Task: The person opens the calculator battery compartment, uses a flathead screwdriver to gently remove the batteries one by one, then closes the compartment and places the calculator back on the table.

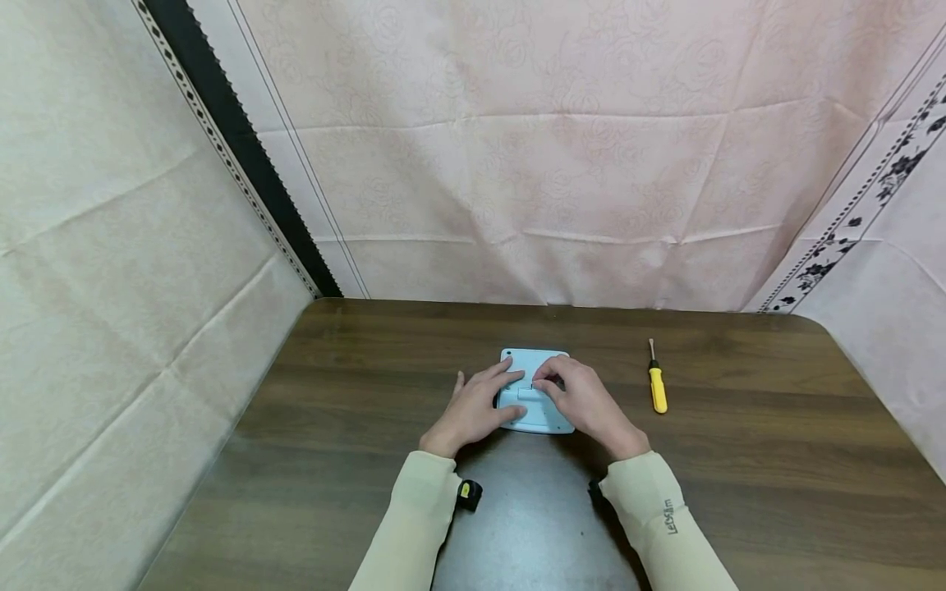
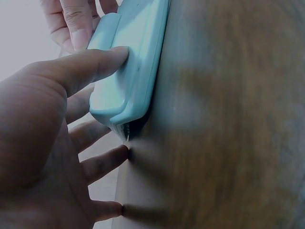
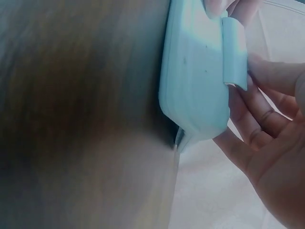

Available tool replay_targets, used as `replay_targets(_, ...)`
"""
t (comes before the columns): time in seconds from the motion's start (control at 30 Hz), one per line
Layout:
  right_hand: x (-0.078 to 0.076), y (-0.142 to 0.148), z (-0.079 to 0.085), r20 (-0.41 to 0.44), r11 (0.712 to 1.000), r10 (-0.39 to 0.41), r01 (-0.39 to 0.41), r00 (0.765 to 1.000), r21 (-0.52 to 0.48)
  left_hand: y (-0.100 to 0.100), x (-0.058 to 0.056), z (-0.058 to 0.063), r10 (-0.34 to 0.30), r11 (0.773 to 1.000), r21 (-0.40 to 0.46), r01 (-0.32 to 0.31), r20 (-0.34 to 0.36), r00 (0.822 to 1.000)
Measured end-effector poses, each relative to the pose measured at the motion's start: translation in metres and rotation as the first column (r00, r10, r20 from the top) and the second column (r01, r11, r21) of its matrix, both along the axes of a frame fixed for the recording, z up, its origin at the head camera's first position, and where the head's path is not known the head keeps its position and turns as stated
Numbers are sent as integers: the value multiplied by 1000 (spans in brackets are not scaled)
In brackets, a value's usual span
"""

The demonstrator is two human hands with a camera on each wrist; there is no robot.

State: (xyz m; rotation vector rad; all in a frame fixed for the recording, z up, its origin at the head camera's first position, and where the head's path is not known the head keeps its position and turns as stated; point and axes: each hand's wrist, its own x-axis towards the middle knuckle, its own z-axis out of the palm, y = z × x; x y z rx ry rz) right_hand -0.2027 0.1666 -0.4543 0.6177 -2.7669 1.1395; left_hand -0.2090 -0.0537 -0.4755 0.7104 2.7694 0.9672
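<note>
A light-blue device point(image 1: 547, 419) is lying flat on the wood-patterned tabletop point(image 1: 355, 394), near its far edge, between the person's two hands. The left hand point(image 1: 476, 406) is resting on the device's left side with a wide grip: the thumb is pressing on the near part of the upper face, the forefinger is reaching across that face, and the little finger is spreading out beyond the left edge. The right hand point(image 1: 587, 400) is working over the middle and right of the device with a narrow grip, its thumb and forefinger bending together beside a raised section point(image 3: 233, 52); whether they are pinching anything, one cannot tell. To the right, well apart from the hands, a screwdriver point(image 1: 658, 389) with a yellow handle is lying on the tabletop, its tip pointing toward the far edge. Pale sleeves point(image 1: 410, 517) are covering both forearms, and a creased, pinkish cloth point(image 1: 554, 180) is hanging behind the tabletop.
</note>
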Motion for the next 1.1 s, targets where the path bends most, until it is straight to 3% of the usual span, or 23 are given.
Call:
replay_targets(0.37,2,7,9,62,998,-61,63,996,-26,1,0,1,14,1000,16,-14,10,1000)
replay_targets(0.67,3,26,16,48,993,-115,116,992,-31,4,1,0,47,998,41,-47,-5,999)
replay_targets(1.1,-1,56,20,58,983,-182,180,982,42,8,2,-1,103,991,83,-102,-14,995)
